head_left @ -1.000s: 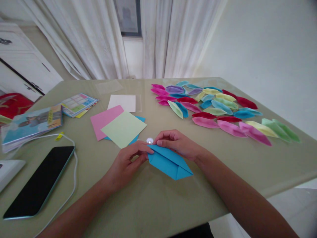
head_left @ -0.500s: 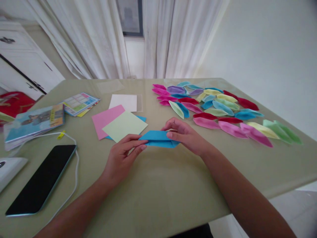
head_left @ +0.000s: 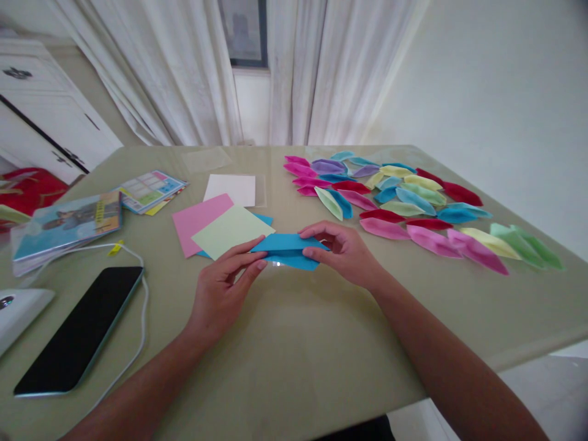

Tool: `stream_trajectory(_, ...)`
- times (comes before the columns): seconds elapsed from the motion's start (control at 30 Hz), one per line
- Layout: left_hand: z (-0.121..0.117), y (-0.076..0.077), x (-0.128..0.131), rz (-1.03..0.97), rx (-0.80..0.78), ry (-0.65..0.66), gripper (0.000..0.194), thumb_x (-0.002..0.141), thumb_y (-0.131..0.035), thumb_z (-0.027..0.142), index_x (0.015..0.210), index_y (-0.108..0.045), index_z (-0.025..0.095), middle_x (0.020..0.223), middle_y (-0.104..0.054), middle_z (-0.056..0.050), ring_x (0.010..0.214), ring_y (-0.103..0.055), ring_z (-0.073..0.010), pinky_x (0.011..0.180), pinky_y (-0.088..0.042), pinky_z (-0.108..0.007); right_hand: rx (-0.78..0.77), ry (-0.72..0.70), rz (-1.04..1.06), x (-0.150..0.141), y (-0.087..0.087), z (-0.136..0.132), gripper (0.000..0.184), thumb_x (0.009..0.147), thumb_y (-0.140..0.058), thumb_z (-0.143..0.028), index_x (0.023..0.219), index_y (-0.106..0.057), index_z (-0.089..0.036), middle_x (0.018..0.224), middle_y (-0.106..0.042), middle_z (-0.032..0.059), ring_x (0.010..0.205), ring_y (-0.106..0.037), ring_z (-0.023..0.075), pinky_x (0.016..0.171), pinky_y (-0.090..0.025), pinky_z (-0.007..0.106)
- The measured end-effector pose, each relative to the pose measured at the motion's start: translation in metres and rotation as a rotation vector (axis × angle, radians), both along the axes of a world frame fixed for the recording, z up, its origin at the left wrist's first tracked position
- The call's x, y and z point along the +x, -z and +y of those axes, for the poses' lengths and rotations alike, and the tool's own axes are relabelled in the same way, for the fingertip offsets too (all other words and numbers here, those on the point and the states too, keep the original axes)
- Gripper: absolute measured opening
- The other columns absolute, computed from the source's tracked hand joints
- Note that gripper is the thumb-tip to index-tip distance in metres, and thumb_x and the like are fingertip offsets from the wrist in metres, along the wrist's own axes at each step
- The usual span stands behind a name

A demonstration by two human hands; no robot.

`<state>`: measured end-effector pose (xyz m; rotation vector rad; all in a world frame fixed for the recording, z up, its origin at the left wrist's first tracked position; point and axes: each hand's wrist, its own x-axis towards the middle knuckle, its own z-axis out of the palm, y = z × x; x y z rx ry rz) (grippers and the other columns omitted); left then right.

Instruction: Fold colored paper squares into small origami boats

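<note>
Pale curtains [head_left: 184, 73] around a narrow window [head_left: 243, 30], white cabinet [head_left: 46, 104] leftward

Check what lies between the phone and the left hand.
In the head view, the white cable lies on the tabletop between the phone and left hand.

Lighting even, diffuse, rather dim; source not visible. Small glare spot [head_left: 276, 264] on tabletop [head_left: 285, 367], just nearside of blue folded paper [head_left: 285, 242]; shadows faint, soft-edged. Wide-angle stretch toward view margins, upper right corner darkened; booklet [head_left: 68, 223] print near tabletop's left edge too soft to read.
</note>
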<state>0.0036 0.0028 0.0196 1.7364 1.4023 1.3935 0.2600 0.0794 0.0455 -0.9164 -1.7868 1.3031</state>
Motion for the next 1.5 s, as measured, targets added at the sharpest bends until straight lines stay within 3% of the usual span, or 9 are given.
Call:
stream_trajectory(0.4,-0.001,-0.003,0.003,0.016,0.030,-0.089,0.011,0.095,-0.076,0.032,0.103,-0.083,0.028,0.127,-0.078,-0.002,0.111,-0.076,-0.0215,0.104,-0.060,-0.042,0.176,0.049,-0.022,-0.006,-0.001,-0.005,0.022,0.094,-0.079,-0.037,0.112,-0.078,-0.025,0.129,-0.075,0.0082,0.111,-0.073,0.0253,0.087,-0.061,0.036)
stream_trajectory(0.7,-0.003,-0.004,0.002,0.031,0.102,-0.136,0.011,0.095,-0.076,0.031,0.105,-0.081,0.027,0.122,-0.079,-0.002,0.110,-0.075,-0.0224,0.101,-0.061,-0.043,0.322,0.042,-0.129,-0.010,-0.003,-0.013,0.015,0.107,-0.060,-0.033,0.118,-0.069,-0.026,0.123,-0.074,0.0074,0.112,-0.072,0.0243,0.093,-0.060,0.039)
stream_trajectory(0.83,0.000,-0.006,-0.001,0.081,0.108,-0.138,0.011,0.097,-0.074,0.032,0.104,-0.080,0.027,0.119,-0.079,-0.003,0.108,-0.075,-0.0228,0.098,-0.061,-0.042,0.308,-0.006,-0.183,-0.010,-0.003,-0.014,0.017,0.110,-0.051,-0.034,0.113,-0.066,-0.026,0.125,-0.074,0.0083,0.111,-0.070,0.0256,0.093,-0.058,0.042)
stream_trajectory(0.93,0.002,-0.007,-0.003,0.107,0.085,-0.109,0.013,0.098,-0.071,0.034,0.101,-0.079,0.025,0.119,-0.078,-0.005,0.110,-0.074,-0.0232,0.099,-0.061,-0.040,0.272,-0.025,-0.234,-0.008,-0.003,-0.011,0.017,0.109,-0.051,-0.033,0.112,-0.065,-0.026,0.114,-0.074,0.0073,0.102,-0.069,0.0244,0.087,-0.056,0.039)
stream_trajectory(1.13,0.006,-0.001,-0.006,0.133,-0.039,0.027,0.022,0.102,-0.065,0.039,0.113,-0.071,0.021,0.122,-0.078,-0.009,0.097,-0.079,-0.0217,0.082,-0.067,-0.034,0.031,-0.099,-0.253,-0.003,0.001,-0.003,0.005,0.102,-0.054,-0.023,0.100,-0.059,-0.024,0.086,-0.068,-0.0007,0.077,-0.067,0.0177,0.070,-0.049,0.030)
stream_trajectory(1.27,0.010,0.004,-0.009,0.201,-0.032,0.106,0.023,0.102,-0.063,0.040,0.109,-0.074,0.021,0.120,-0.078,-0.010,0.105,-0.076,-0.0247,0.090,-0.065,-0.039,0.015,-0.134,-0.263,-0.002,0.001,-0.001,0.010,0.098,-0.052,-0.017,0.095,-0.061,-0.023,0.086,-0.064,-0.0013,0.074,-0.064,0.0159,0.069,-0.049,0.028)
stream_trajectory(1.5,0.013,0.008,-0.014,0.319,-0.007,0.200,0.025,0.096,-0.071,0.036,0.118,-0.074,0.025,0.128,-0.075,-0.010,0.117,-0.072,-0.0275,0.101,-0.060,-0.046,0.025,-0.157,-0.342,-0.001,0.003,0.002,0.025,0.100,-0.049,-0.017,0.099,-0.073,-0.022,0.087,-0.070,0.0005,0.073,-0.065,0.0168,0.074,-0.049,0.031)
